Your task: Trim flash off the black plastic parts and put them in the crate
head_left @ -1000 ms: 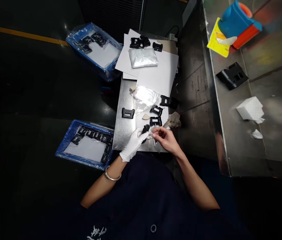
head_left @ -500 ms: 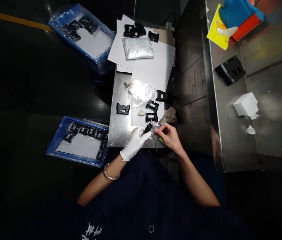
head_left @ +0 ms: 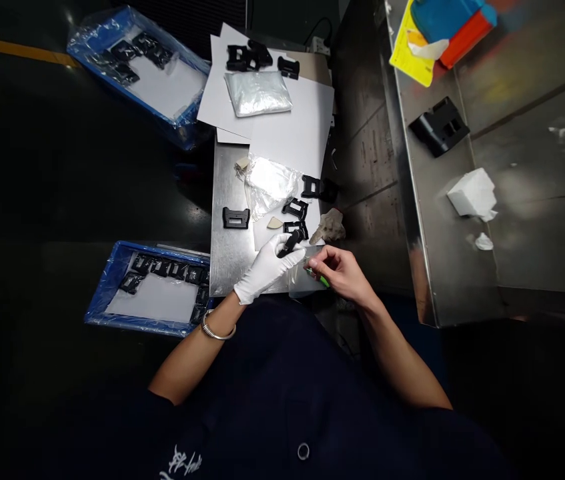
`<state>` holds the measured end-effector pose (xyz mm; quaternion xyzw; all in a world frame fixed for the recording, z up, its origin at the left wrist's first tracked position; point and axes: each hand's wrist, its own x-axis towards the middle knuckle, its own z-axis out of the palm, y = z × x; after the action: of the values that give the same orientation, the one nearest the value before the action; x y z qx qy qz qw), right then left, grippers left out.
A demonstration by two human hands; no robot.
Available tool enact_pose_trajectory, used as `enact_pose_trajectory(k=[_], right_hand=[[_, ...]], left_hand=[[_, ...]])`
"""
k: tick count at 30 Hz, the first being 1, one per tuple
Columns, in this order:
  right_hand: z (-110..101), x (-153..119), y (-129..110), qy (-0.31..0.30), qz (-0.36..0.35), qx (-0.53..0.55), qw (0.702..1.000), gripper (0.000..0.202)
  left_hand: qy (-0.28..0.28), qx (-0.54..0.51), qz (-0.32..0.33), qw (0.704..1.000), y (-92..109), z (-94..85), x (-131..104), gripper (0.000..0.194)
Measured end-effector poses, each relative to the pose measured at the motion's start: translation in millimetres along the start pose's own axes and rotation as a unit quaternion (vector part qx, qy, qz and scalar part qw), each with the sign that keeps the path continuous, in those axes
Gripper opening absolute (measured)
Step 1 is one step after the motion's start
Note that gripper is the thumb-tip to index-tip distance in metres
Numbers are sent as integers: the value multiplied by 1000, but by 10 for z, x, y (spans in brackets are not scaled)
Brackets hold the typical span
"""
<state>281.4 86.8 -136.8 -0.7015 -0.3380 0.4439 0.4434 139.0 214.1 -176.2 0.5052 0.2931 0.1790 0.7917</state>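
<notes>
We're seeing the small black part [head_left: 290,244] sitting above the near edge of the table [head_left: 232,257], held in the gloved left hand [head_left: 266,268]; that grip is closing around it, thumb and fingers clamped. The bare right hand [head_left: 342,275] is pinching a green-handled tool [head_left: 324,281], fingertips together; its working end is too small to make out. The two hands are staying apart, so only the glove is carrying the part, and we can't tell whether the tool is touching it.

Just beyond, a black frame [head_left: 303,227] is lying close to the part, partly hidden, with a pale wedge [head_left: 275,223] beside it and a grayish rag [head_left: 331,226] on the right. Further out, crinkled clear plastic [head_left: 271,183] is catching light over white sheets [head_left: 289,143], and another frame [head_left: 236,213] is resting on bare metal to the left. A plastic packet [head_left: 259,93] is lying farther up. Left of the table, two blue trays [head_left: 96,298] are holding wrapped black pieces [head_left: 132,282]; on the right, a black housing [head_left: 435,131] is lying on a metal surface [head_left: 482,267].
</notes>
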Motion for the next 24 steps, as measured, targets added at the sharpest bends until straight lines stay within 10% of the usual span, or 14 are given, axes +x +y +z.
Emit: enact_pose_trajectory(k=[7,14,20,24], right_hand=[[1,-47,69,125,-62,-166,976,44],[189,-62,109,45,-169,-246,953,44],[212,-94,45,-34,-61,-114,991,31],[240,-57,115,17,-36,-21,999,31]], left_hand=[[146,116,-5,982,-164,105,-172,44],[25,15,-59,998,-154,174,-177,32],[51,19,-38,998,-129,85,-178,32],[69,98,-6,993,-114,25,-204,34]])
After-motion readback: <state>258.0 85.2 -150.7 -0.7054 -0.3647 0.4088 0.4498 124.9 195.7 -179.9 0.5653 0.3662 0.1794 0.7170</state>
